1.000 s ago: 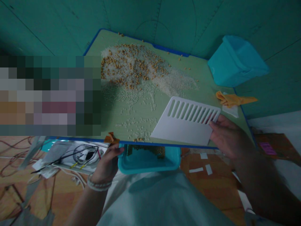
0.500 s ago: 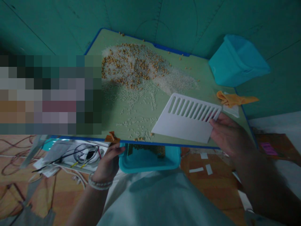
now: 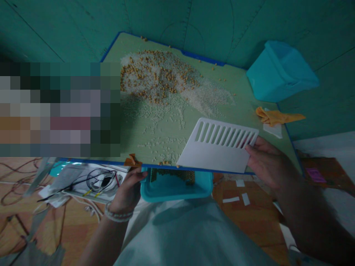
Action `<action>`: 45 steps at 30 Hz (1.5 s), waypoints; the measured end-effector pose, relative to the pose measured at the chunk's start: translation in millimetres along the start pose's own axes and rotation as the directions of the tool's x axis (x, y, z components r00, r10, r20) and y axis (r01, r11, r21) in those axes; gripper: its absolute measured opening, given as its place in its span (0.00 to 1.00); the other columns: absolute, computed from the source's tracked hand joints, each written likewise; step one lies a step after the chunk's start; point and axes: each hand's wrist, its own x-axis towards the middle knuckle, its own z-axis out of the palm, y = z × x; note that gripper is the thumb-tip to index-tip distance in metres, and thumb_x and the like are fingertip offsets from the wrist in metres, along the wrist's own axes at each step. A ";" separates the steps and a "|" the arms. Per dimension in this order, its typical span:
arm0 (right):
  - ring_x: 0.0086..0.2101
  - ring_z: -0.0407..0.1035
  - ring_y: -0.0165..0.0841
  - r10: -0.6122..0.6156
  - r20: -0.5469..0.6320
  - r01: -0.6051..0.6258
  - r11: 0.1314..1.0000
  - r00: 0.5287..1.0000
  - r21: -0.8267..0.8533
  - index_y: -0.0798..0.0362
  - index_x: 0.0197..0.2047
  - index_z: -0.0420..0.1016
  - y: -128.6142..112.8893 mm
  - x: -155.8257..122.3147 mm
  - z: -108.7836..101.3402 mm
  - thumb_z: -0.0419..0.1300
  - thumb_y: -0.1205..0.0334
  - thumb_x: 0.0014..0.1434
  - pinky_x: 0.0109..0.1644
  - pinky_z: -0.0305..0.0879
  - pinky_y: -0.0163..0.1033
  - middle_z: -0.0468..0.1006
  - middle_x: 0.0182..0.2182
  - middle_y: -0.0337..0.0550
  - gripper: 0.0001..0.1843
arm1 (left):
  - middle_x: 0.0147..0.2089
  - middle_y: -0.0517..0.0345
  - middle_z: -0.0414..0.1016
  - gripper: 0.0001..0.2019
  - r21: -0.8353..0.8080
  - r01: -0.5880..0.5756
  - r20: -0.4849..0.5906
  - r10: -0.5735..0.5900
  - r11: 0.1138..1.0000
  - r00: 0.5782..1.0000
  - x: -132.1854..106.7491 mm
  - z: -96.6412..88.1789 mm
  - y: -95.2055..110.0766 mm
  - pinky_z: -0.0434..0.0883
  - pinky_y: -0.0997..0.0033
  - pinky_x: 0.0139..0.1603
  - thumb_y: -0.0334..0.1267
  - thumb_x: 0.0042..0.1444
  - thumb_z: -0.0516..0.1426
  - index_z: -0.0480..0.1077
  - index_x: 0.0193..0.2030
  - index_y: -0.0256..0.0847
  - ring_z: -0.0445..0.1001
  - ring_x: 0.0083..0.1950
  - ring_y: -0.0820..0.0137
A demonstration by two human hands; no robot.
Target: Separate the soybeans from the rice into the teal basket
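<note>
Going by the head view (only camera here): key relation is white scraper (image 3: 213, 157) vs turquoise tub (image 3: 177, 194). Scraper's long axis runs left-right, roughly along the table's (image 3: 241, 111) near edge, slots on the far side, pointed corner to the left. Tub sits just below that edge, its right part under the scraper's left part. Pile of rice and beans (image 3: 158, 75) lies beyond the scraper, forward and left of the right fingers; loose beans (image 3: 164, 163) sit on the near edge, just left of the pointed corner.

Right hand (image 3: 264, 160): pinching the scraper's right end, thumb on the near face, fingertips behind, visible through the slots. Forearm comes in from lower right. Can't tell if the blade touches the tabletop.

Left hand (image 3: 129, 190): gripping the tub's left end, thumb over the rim, other fingers mostly hidden. Forearm rises from below.
</note>
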 end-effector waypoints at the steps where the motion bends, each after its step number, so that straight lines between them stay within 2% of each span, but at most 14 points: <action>1: 0.51 0.72 0.40 0.011 -0.001 -0.011 1.000 1.000 0.003 0.44 0.45 0.75 0.8 -0.6 -0.3 0.60 0.62 0.58 0.57 0.67 0.54 0.80 0.47 0.41 0.11 | 0.23 0.61 0.82 0.08 -0.003 -0.001 -0.001 0.001 1.000 1.000 0.0 0.1 -0.2 0.74 0.71 0.33 0.42 0.34 0.70 0.81 0.23 0.43 0.78 0.26 0.66; 8: 0.51 0.72 0.41 0.019 0.001 -0.019 1.000 1.000 0.010 0.43 0.43 0.76 4.7 -3.2 -0.7 0.61 0.61 0.57 0.57 0.67 0.53 0.81 0.44 0.39 0.10 | 0.25 0.58 0.83 0.12 -0.025 0.007 -0.006 -0.007 1.000 1.000 -0.8 -1.9 -1.1 0.76 0.69 0.37 0.43 0.33 0.70 0.82 0.27 0.41 0.79 0.28 0.64; 12: 0.51 0.72 0.40 -0.003 -0.020 0.003 1.000 1.000 0.018 0.43 0.41 0.76 5.7 -1.5 0.8 0.60 0.63 0.58 0.57 0.67 0.53 0.81 0.45 0.39 0.08 | 0.23 0.60 0.82 0.09 -0.039 -0.008 -0.019 0.008 0.999 1.000 -0.3 -3.1 -2.0 0.76 0.69 0.37 0.42 0.33 0.70 0.82 0.24 0.43 0.79 0.28 0.64; 19: 0.53 0.70 0.41 -0.069 -0.041 0.071 0.997 0.997 0.039 0.45 0.42 0.75 1.3 5.3 23.9 0.57 0.65 0.58 0.59 0.64 0.55 0.80 0.46 0.42 0.10 | 0.26 0.58 0.83 0.11 -0.044 -0.003 -0.011 0.002 0.999 1.000 -2.7 -5.7 1.8 0.76 0.68 0.35 0.41 0.34 0.69 0.82 0.27 0.41 0.79 0.29 0.63; 25: 0.54 0.69 0.44 -0.051 -0.045 0.052 0.999 0.998 0.011 0.45 0.39 0.73 -3.4 7.9 38.2 0.60 0.62 0.56 0.58 0.64 0.56 0.81 0.43 0.43 0.07 | 0.19 0.63 0.78 0.05 -0.046 -0.063 0.013 0.064 0.997 0.998 -8.3 -11.3 8.5 0.76 0.68 0.33 0.38 0.38 0.68 0.80 0.23 0.42 0.78 0.26 0.65; 29: 0.55 0.68 0.45 -0.058 -0.041 0.056 0.998 0.997 -0.035 0.45 0.40 0.73 -4.0 8.0 40.7 0.61 0.59 0.55 0.57 0.64 0.58 0.81 0.43 0.44 0.08 | 0.20 0.61 0.79 0.06 -0.046 -0.031 -0.009 0.031 0.998 0.999 -7.7 -13.2 9.3 0.76 0.67 0.33 0.40 0.36 0.69 0.79 0.22 0.42 0.79 0.29 0.61; 36: 0.54 0.69 0.43 -0.034 -0.040 0.035 0.999 0.999 0.029 0.45 0.41 0.74 -3.3 5.5 41.5 0.59 0.64 0.56 0.58 0.64 0.56 0.81 0.41 0.43 0.09 | 0.24 0.56 0.82 0.06 -0.022 -0.044 0.001 0.044 0.999 0.999 -6.1 -8.5 9.7 0.75 0.64 0.34 0.39 0.38 0.67 0.80 0.23 0.40 0.80 0.30 0.58; 45: 0.54 0.69 0.45 -0.024 -0.035 0.025 1.000 0.999 0.010 0.46 0.40 0.73 -1.4 6.6 41.8 0.61 0.61 0.55 0.57 0.64 0.58 0.81 0.43 0.44 0.08 | 0.23 0.56 0.82 0.04 -0.021 -0.039 -0.014 0.039 0.999 0.999 -5.8 -8.5 10.9 0.76 0.63 0.34 0.37 0.37 0.67 0.79 0.21 0.40 0.80 0.30 0.57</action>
